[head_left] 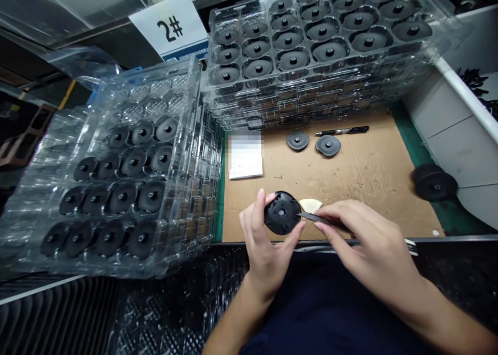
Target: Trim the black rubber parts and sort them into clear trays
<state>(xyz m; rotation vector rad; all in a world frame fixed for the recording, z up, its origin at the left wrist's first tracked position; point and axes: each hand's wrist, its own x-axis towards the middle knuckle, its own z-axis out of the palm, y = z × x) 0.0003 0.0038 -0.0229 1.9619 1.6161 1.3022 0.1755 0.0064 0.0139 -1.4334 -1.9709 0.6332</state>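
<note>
A round black plastic disc (282, 213) with a small hub at its centre is gripped by its edge between the fingers and thumb of my left hand (264, 241). My right hand (361, 235) is closed round a knife (313, 217) with a thin dark blade. The blade's tip meets or almost meets the disc's right rim. Most of the knife's handle is hidden by my fingers. Just behind the blade lies a cream-coloured wedge-shaped piece (310, 205) on the cardboard (373, 189).
Two black discs (298, 140) and a pen (342, 131) lie farther back, beside a white paper pad (246, 160). Stacked clear trays (264, 103) of discs stand behind; another tray stack (187, 152) rises at left. More black discs (434, 182) sit at right by the bin wall (447, 106).
</note>
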